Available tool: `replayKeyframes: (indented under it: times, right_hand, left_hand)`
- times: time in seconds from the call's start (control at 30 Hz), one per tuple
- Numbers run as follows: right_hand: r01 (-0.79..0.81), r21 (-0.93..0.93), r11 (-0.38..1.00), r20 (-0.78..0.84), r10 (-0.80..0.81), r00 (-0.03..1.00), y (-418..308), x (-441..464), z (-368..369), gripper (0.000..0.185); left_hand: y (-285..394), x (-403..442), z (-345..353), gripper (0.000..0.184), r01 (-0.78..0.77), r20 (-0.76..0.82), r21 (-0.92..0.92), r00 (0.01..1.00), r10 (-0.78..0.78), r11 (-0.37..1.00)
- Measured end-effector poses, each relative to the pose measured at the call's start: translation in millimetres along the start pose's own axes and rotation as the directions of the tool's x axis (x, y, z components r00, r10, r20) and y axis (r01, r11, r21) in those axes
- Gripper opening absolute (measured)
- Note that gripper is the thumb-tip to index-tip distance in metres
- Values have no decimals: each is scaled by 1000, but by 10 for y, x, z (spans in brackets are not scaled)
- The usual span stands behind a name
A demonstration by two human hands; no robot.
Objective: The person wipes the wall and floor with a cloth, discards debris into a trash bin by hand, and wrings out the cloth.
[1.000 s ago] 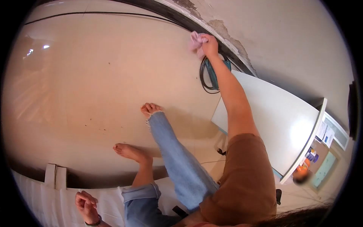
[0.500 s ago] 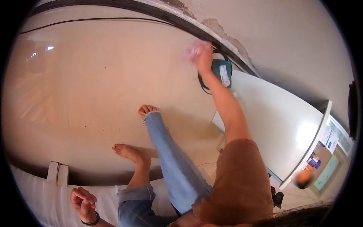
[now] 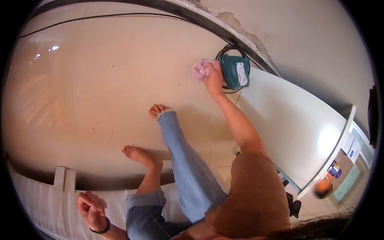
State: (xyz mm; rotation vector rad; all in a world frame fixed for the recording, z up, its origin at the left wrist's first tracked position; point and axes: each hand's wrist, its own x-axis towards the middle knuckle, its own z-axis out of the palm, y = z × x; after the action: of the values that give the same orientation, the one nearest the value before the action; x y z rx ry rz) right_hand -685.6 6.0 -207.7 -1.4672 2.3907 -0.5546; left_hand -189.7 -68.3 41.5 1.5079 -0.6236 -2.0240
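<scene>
A crumpled pale pink cloth (image 3: pixel 197 71) is gripped in my right hand (image 3: pixel 213 80), low against the glossy beige floor. Just to the right of that hand lies a teal plastic package (image 3: pixel 230 72) with a white label, a coil of black cable (image 3: pixel 222 50) around and under it. My left hand (image 3: pixel 91 210), with a dark band at the wrist, is raised near the white bedding at lower left. Its fingers are curled in, and I see nothing in them.
A white cabinet (image 3: pixel 288 116) stands on the right, with small items beyond its edge. My bare feet rest on the floor (image 3: pixel 120 88), which has small dark specks. A black cable (image 3: pixel 120 15) runs along the far wall, whose paint is peeling.
My right hand has drawn the pink cloth back towards me, away from the wall, so the teal package shows more fully. My left hand stays curled in about the same place.
</scene>
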Motion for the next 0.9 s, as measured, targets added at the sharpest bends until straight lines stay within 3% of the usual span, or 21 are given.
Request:
replayKeyframes:
  times: [0.1, 0.13, 0.2, 0.23, 0.27, 0.37, 0.47, 0.5, 0.6, 0.67, 0.73, 0.8, 0.9]
  right_hand:
    - [-9, -252, 968, -118, -22, 993, 384, -242, 372, 27]
    - [-268, 185, 946, -59, 283, 957, 338, -458, 571, 28]
    - [-335, 372, 866, 126, 310, 942, 172, -733, 515, 23]
    - [-134, 178, 975, 177, 102, 979, -58, -792, 297, 19]
    - [96, -3, 995, 270, -92, 959, -213, -799, 150, 16]
    - [-229, 156, 961, 75, 220, 973, -217, -665, -36, 22]
    - [-296, -306, 905, -122, 271, 955, 307, -659, 208, 27]
    - [-234, -344, 909, -140, 197, 970, 202, -654, 290, 32]
    - [-115, -176, 978, 95, 133, 987, -51, -686, 414, 40]
    - [42, -70, 997, 73, -37, 997, -42, -437, 410, 40]
    - [31, -115, 993, 124, -17, 992, -320, 213, 133, 40]
    - [10, -165, 986, 99, 6, 995, -146, 762, 235, 41]
    - [63, -232, 971, 8, -63, 998, 140, 923, 574, 43]
  left_hand:
    - [-86, 67, 42, 27, -22, 30, -20, 999, 22, 1000]
    - [-88, 84, 53, 27, -22, 33, -31, 999, 23, 999]
    - [-107, 86, 28, 27, -32, 52, -49, 998, 35, 998]
    - [-117, 89, 12, 27, -36, 60, -53, 997, 40, 998]
    - [-121, 88, 5, 27, -52, 50, -57, 997, 55, 997]
    - [-72, 27, -50, 27, -32, 30, -45, 999, 33, 998]
    - [-95, 49, -1, 25, -37, 34, -47, 999, 39, 998]
    - [-89, 65, 40, 22, -29, 11, -42, 999, 30, 999]
    - [-104, 79, 67, 20, -38, -6, -85, 999, 38, 996]
    - [-121, 68, 0, 22, -56, -4, -56, 998, 55, 997]
    - [-128, 46, -62, 23, -57, 2, -40, 998, 57, 998]
    - [-150, 63, -80, 25, -60, 15, -55, 998, 61, 997]
    - [-134, 84, -25, 27, -45, 22, -61, 999, 47, 997]
